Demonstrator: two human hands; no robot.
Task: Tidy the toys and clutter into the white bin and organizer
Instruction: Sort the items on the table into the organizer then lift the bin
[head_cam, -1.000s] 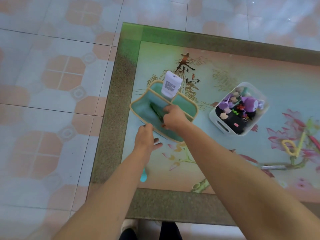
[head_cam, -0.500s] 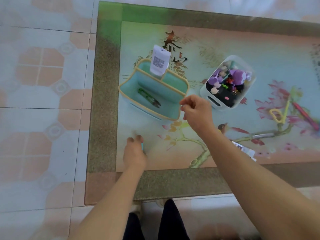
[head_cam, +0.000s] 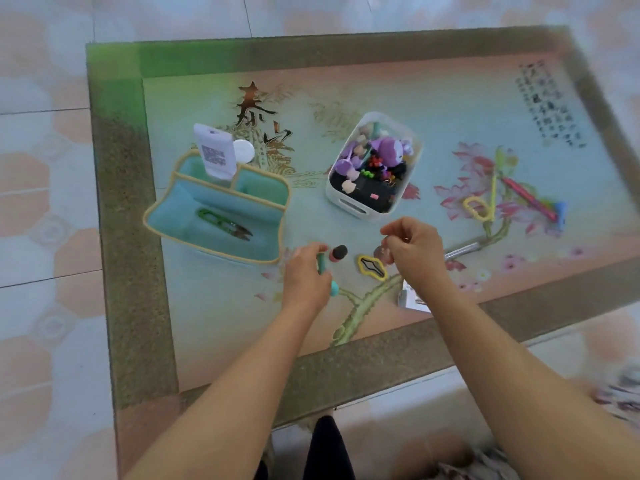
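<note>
On glossy tabletop (head_cam: pixel 433 109) | left hand (head_cam: pixel 306 275) grips teal stick (head_cam: pixel 322 264) | right hand (head_cam: pixel 414 252) curled, contents unclear

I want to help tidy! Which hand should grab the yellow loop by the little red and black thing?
Probably the right hand. It hovers just beside the yellow loop and seems to hold nothing. The left hand already grips a teal stick, so it is busy.

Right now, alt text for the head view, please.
The left hand grips a teal stick and the right hand hovers, fingers curled, between the teal organizer holding green snips and the toy-filled white bin.
</note>
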